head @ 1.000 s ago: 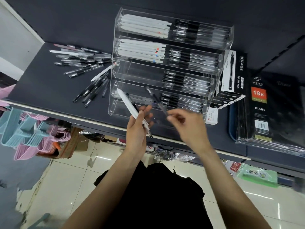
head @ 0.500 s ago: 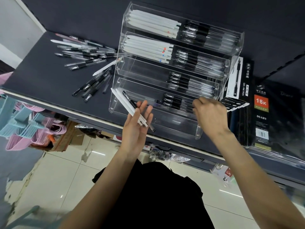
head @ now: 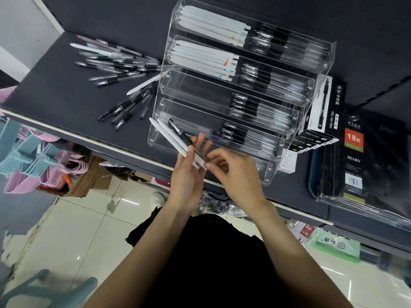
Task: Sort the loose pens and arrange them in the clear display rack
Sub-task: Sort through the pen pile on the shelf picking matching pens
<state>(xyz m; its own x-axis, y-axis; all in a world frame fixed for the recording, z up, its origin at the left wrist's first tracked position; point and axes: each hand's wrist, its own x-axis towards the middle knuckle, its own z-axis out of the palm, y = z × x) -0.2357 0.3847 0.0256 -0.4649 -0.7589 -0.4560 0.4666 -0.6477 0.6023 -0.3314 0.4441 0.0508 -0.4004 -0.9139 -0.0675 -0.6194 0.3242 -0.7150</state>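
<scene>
The clear display rack [head: 287, 138] stands on the dark shelf with stepped tiers. White pens fill the left of its top two tiers, and black-grip clear pens lie at the right of all tiers. My left hand [head: 189, 174] holds a small bunch of pens [head: 171, 138], two white and one black, in front of the lowest tier. My right hand [head: 235, 174] pinches the near end of those pens at my left fingertips. Loose pens [head: 120, 70] lie scattered on the shelf left of the rack.
The dark shelf [head: 57, 94] ends in a pale front edge. Pen boxes [head: 322, 112] and a wrapped diary pack [head: 360, 165] sit right of the rack. Pastel hangers [head: 29, 161] hang below left. A tiled floor lies beneath.
My right hand drew back from the right side of the lower tier, now without the clear pen it carried, and came to the pens in my left hand.
</scene>
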